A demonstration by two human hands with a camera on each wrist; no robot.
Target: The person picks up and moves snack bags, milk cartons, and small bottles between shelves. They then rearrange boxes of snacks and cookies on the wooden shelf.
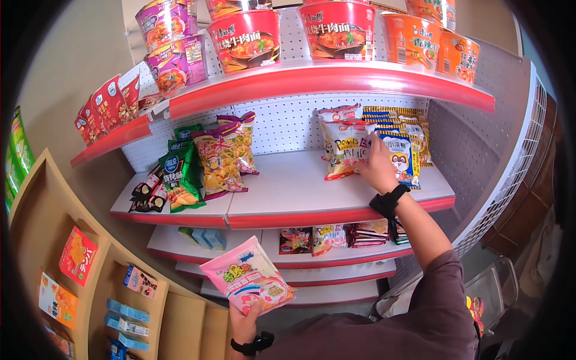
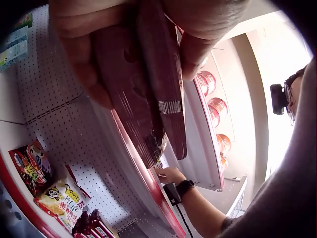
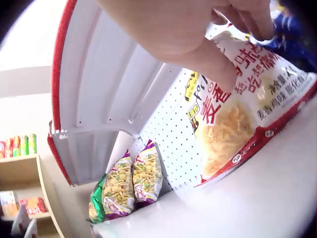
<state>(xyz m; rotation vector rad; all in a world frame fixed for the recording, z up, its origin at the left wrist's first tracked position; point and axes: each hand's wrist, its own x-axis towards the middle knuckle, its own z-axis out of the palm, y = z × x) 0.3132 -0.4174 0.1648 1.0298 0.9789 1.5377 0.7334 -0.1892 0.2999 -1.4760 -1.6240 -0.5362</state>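
Bearing “麦香鸡味”, a bag [image 3: 233, 141] touches the right grip [image 1: 381, 165].

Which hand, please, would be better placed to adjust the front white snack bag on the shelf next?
Probably the right hand: it touches the front white snack bag, while the left hand holds pink packaging farther away.

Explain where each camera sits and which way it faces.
Head: worn on the person's head, facing forward and down at the shelves; shows the left hand, right hand and a dark sleeve.
Left wrist: worn there, facing past the pink packets in the left hand toward the shelves; shows both hands and part of that head.
Right wrist: worn there, facing the right hand on the white bag; shows that hand.
Shared: head and right-wrist views both show the white bag and purple-edged bags.
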